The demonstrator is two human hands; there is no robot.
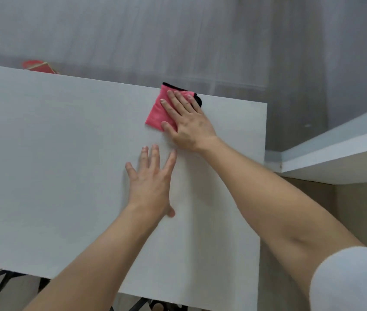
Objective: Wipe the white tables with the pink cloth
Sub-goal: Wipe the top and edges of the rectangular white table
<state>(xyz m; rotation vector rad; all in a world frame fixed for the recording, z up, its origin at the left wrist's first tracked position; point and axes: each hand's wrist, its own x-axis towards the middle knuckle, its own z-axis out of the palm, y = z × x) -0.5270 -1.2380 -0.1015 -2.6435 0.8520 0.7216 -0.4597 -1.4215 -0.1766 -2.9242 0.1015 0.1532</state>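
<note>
Wiping stroke at the far edge of the white bench (65, 164), seen from your head camera. The broad bench top fills most of the view. A second white bench (335, 142) stands just beyond its right-hand end and, judged from the task, has yet to be wiped. Both your bare forearms reach forward over the top. The right one, coming out of a white sleeve (353, 281), stretches nearly straight towards the far right corner, and the left lies nearer and more central. Your left hand (151, 178) lies palm down on the bare bench top with its fingers spread and straight, gripping nothing; it appears to brace you. Your right hand (189, 122) lies flat on the pink cloth (155, 111), fingers extended side by side and pressing down rather than curled round it. The folded cloth sits on the bench top at the far edge, close to the right corner, and its black trim (198, 99) shows at or just over that edge. The step in hand is therefore the wiping of this first bench at the limit of your reach. The next move calls for drawing the cloth back or sideways across the unwiped area under even palm pressure, so that it neither bunches nor slides off the far edge.
</note>
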